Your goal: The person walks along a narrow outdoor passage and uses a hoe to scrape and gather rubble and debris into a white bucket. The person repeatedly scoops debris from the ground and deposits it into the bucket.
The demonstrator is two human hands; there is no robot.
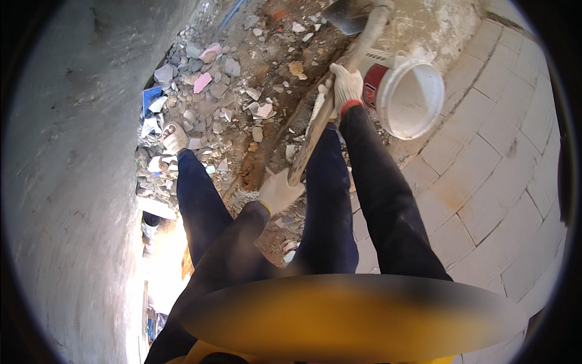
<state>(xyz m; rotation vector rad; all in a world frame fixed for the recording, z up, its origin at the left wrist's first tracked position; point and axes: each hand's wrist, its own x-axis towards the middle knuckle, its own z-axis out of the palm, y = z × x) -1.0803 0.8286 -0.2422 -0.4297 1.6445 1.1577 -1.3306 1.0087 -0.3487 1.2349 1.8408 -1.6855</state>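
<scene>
A shovel with a long, worn wooden handle (311, 144) slants across the middle of the view, its dark metal blade (348, 16) at the far end. My right hand (347, 85), in a cream knit glove with a red cuff, is wrapped round the handle partway up. Lower down, my left hand (280, 191) in a matching glove is closed on the handle's near end. The blade's tip is cut off by the top edge. Just right of my right hand sits a white bucket (430, 115) with a red label, its mouth facing me and dusty inside.
Broken rubble (215, 91) with pink, white and grey pieces covers the dirt ground. My left foot (174, 138) stands among it beside a blue scrap (151, 99). A smooth grey wall (79, 170) rises at left; pale block masonry (485, 164) lies at right.
</scene>
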